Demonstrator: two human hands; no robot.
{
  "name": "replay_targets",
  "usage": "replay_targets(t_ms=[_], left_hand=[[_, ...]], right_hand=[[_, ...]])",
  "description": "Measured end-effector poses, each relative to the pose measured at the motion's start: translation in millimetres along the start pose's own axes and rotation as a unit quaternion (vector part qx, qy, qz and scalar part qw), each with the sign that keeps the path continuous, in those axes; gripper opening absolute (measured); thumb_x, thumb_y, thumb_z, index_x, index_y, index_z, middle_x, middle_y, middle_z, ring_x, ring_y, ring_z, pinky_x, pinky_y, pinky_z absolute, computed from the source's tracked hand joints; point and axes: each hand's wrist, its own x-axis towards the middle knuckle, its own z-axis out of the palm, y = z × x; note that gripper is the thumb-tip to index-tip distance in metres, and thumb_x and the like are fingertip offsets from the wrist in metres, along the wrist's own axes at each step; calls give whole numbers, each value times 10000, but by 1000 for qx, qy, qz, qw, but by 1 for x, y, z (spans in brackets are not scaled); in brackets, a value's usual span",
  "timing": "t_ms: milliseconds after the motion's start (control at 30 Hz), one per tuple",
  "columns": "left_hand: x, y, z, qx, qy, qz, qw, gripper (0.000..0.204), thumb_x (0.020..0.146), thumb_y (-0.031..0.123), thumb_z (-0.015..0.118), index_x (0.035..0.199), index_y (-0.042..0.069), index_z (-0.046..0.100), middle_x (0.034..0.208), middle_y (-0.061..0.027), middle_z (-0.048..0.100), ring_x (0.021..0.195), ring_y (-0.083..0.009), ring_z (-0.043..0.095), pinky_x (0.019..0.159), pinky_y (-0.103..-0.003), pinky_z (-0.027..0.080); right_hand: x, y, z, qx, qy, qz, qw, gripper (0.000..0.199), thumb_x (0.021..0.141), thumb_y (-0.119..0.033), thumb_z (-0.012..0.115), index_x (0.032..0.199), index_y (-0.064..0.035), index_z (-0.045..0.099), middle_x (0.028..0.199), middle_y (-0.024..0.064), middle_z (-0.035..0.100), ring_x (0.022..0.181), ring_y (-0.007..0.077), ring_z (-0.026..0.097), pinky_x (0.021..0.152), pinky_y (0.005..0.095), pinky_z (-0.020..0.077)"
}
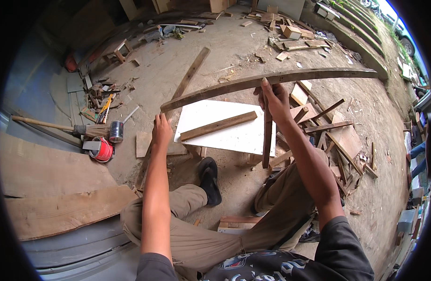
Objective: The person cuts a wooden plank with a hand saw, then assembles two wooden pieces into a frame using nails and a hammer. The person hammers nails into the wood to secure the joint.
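Observation:
A long dark wooden slat (234, 85) stretches across the middle of the head view, raised above the ground. My left hand (161, 131) grips its near left end. My right hand (274, 96) holds it nearer the middle, together with a short upright dark stick (267, 140) that hangs down from the fingers. Below the slat stands a low white board table (239, 136) with a brown wooden strip (218, 125) lying on it. My legs in khaki trousers are bent in front of me, a black shoe (209, 180) by the table.
A broom (60, 127), a metal can (116, 131) and a red tape reel (102, 150) lie at left. Wood offcuts (337, 140) are piled at right and at the back (290, 35). A long plank (189, 77) lies on the concrete; wide boards (60, 210) at lower left.

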Motion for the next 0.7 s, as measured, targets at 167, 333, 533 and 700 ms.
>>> replay_targets(t_ms=[167,333,533,700], left_hand=[[-62,-6,26,40,-50,0,998,513,1008,242,520,1445,18,372,1250,-185,519,1074,-371,602,848,-449,535],[-98,-12,12,101,110,51,987,387,988,229,559,1306,9,526,1139,-161,584,998,-329,620,861,-437,491],[-78,95,-117,-214,332,84,915,165,917,166,614,819,39,575,842,-97,619,860,-293,612,815,-445,456],[-42,200,-191,-207,204,330,898,384,879,261,688,1203,77,595,1112,-114,637,1001,-322,638,943,-443,486]], right_hand=[[-11,15,0,-46,-43,-16,998,373,1016,-353,571,870,-19,647,741,40,650,548,65,505,495,229,403],[-26,18,30,-55,-91,-28,994,403,1013,-370,573,884,-3,676,804,37,691,638,61,531,569,236,429],[-44,13,26,-60,-86,-26,994,369,1015,-343,576,915,-4,682,787,27,682,632,58,534,571,231,434],[-55,-6,37,-19,-84,-25,996,302,994,-284,619,937,7,676,704,-10,583,625,56,510,554,249,403]])
